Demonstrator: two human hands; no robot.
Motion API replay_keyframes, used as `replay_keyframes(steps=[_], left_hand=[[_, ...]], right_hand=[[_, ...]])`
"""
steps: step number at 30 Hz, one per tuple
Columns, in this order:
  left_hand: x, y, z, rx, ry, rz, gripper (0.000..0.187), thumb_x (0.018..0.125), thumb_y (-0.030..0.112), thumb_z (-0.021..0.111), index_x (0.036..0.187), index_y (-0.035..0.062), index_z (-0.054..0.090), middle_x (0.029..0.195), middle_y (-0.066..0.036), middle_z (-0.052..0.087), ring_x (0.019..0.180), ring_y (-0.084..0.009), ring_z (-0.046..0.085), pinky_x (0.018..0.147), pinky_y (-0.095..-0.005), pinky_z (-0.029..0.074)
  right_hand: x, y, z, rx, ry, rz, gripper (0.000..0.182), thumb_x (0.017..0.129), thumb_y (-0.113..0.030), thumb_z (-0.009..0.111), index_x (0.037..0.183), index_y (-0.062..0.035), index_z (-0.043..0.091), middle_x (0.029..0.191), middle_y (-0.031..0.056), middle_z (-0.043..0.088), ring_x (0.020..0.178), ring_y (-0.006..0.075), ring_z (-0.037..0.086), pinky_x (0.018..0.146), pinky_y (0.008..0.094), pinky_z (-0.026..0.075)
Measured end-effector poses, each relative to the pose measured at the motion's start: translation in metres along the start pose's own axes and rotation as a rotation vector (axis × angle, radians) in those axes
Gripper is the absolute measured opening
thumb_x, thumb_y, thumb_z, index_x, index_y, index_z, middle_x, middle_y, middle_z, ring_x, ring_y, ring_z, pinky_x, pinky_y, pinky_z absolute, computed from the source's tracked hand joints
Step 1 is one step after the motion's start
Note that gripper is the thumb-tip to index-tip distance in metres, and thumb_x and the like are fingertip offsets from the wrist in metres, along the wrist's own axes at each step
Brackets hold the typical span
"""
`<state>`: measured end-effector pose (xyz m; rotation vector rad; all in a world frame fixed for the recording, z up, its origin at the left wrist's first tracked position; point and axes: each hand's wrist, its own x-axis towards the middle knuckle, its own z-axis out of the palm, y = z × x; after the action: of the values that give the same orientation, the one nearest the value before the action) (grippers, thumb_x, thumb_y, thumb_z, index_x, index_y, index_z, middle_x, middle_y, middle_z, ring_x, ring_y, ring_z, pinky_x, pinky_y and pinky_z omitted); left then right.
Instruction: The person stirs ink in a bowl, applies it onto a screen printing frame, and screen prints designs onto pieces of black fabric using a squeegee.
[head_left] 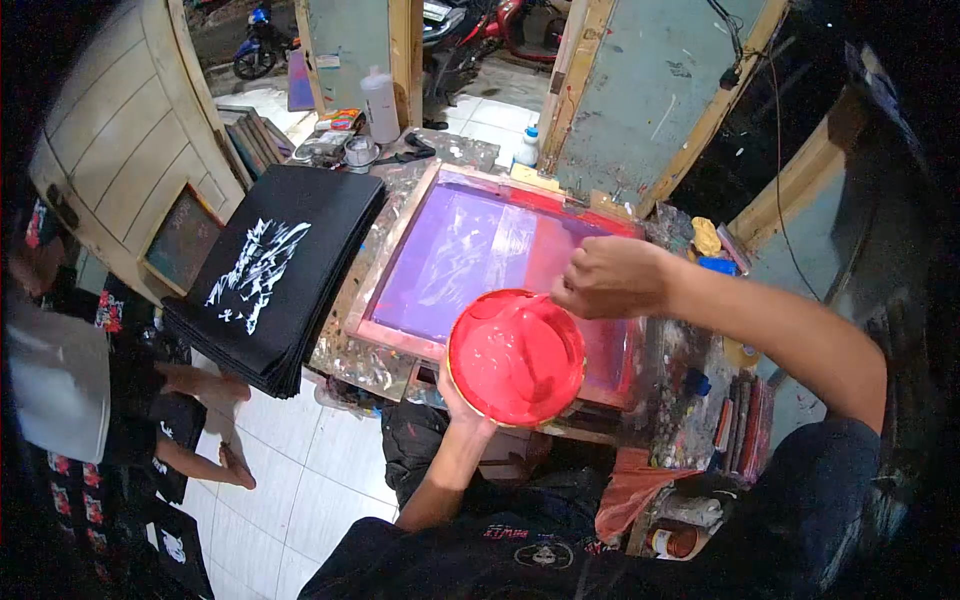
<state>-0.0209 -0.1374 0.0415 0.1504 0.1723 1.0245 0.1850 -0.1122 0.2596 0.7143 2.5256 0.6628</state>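
My left hand holds up a round tub of red ink from its left and lower side, tilting the open top toward me. My right hand is closed at the tub's upper right rim, fingers pinched together; whatever they grip is hidden. A thick ridge marks the ink near that hand. Beneath both hands lies a wooden-framed printing screen with purple mesh, a pale design and clear tape across it. Red covers the mesh's right part.
Left of the screen rests a stack of black fabric pieces with a white print. A plastic bottle and small items stand behind. A co-worker's hand shows at lower left. Wooden-framed panels and a red rag are to the right.
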Motion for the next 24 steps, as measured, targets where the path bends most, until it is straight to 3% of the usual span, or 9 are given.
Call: replay_keyframes(steps=[2, 3, 6, 7, 10, 14, 17, 23, 24], left_hand=[[0.003, 0.000, 0.000, 0.007, -0.004, 0.029, 0.075, 0.102, 0.063, 0.035, 0.151, 0.0067, 0.044, 0.150, -0.017, 0.053, 0.135, -0.0360, 0.054, 0.113, -0.0542, 0.046], [0.005, 0.000, 0.003, 0.012, 0.024, 0.051, 0.074, 0.102, 0.062, 0.035, 0.151, 0.0067, 0.045, 0.150, -0.017, 0.053, 0.134, -0.0360, 0.055, 0.112, -0.0544, 0.046], [0.008, -0.001, 0.012, -0.003, 0.050, 0.105, 0.072, 0.102, 0.060, 0.035, 0.149, 0.0067, 0.046, 0.147, -0.017, 0.055, 0.132, -0.0359, 0.057, 0.111, -0.0545, 0.047], [0.007, -0.002, 0.014, -0.027, 0.022, 0.115, 0.071, 0.103, 0.059, 0.035, 0.149, 0.0067, 0.047, 0.146, -0.017, 0.056, 0.131, -0.0358, 0.057, 0.110, -0.0543, 0.048], [0.011, -0.007, 0.017, -0.020, 0.049, 0.167, 0.068, 0.103, 0.057, 0.035, 0.147, 0.0066, 0.048, 0.143, -0.016, 0.058, 0.129, -0.0344, 0.059, 0.108, -0.0528, 0.050], [0.018, -0.017, 0.021, 0.040, 0.192, 0.254, 0.064, 0.104, 0.054, 0.035, 0.145, 0.0070, 0.049, 0.141, -0.014, 0.060, 0.127, -0.0318, 0.060, 0.105, -0.0497, 0.053], [0.020, -0.019, 0.022, 0.060, 0.223, 0.248, 0.065, 0.104, 0.055, 0.035, 0.145, 0.0068, 0.050, 0.141, -0.014, 0.059, 0.127, -0.0307, 0.061, 0.104, -0.0485, 0.054], [0.020, -0.016, 0.019, 0.082, 0.155, 0.263, 0.068, 0.104, 0.057, 0.035, 0.147, 0.0058, 0.047, 0.145, -0.015, 0.057, 0.131, -0.0319, 0.058, 0.110, -0.0497, 0.049], [0.019, -0.016, 0.017, 0.075, 0.129, 0.264, 0.068, 0.105, 0.057, 0.034, 0.148, 0.0058, 0.046, 0.145, -0.015, 0.057, 0.132, -0.0324, 0.057, 0.111, -0.0500, 0.048]], right_hand=[[-0.009, -0.012, 0.002, 0.081, -0.052, 0.055, 0.016, 0.089, -0.020, 0.061, 0.084, -0.0055, 0.057, 0.063, 0.0045, 0.064, 0.061, 0.0242, 0.069, 0.055, 0.0355, 0.051], [-0.009, -0.017, -0.011, 0.228, -0.188, 0.084, 0.013, 0.089, -0.014, 0.059, 0.084, -0.0028, 0.057, 0.066, 0.0115, 0.068, 0.064, 0.0321, 0.072, 0.056, 0.0433, 0.055], [-0.013, -0.037, -0.025, 0.475, -0.322, 0.272, 0.011, 0.089, -0.011, 0.059, 0.085, -0.0004, 0.057, 0.073, 0.0165, 0.072, 0.071, 0.0375, 0.074, 0.063, 0.0481, 0.058], [-0.011, -0.041, -0.032, 0.593, -0.403, 0.342, 0.012, 0.087, -0.009, 0.061, 0.089, 0.0028, 0.061, 0.077, 0.0220, 0.072, 0.077, 0.0401, 0.075, 0.068, 0.0493, 0.060], [-0.013, -0.055, -0.047, 0.705, -0.390, 0.433, 0.017, 0.085, -0.008, 0.063, 0.096, 0.0042, 0.065, 0.080, 0.0250, 0.071, 0.080, 0.0402, 0.075, 0.069, 0.0486, 0.060], [-0.004, -0.056, -0.063, 0.915, -0.391, 0.518, 0.015, 0.083, -0.009, 0.065, 0.086, 0.0047, 0.070, 0.081, 0.0226, 0.073, 0.078, 0.0369, 0.075, 0.066, 0.0489, 0.059], [0.016, -0.040, -0.058, 0.631, -0.551, 0.099, 0.016, 0.085, -0.011, 0.064, 0.082, 0.0028, 0.071, 0.078, 0.0209, 0.072, 0.071, 0.0369, 0.073, 0.063, 0.0485, 0.058], [0.001, -0.014, -0.049, 0.552, 0.214, 0.263, 0.018, 0.088, -0.016, 0.062, 0.082, -0.0011, 0.070, 0.073, 0.0170, 0.069, 0.070, 0.0342, 0.072, 0.063, 0.0443, 0.057], [0.002, -0.010, -0.052, 0.513, 0.243, 0.243, 0.016, 0.088, -0.015, 0.062, 0.083, -0.0017, 0.069, 0.073, 0.0166, 0.069, 0.071, 0.0337, 0.072, 0.063, 0.0447, 0.057]])
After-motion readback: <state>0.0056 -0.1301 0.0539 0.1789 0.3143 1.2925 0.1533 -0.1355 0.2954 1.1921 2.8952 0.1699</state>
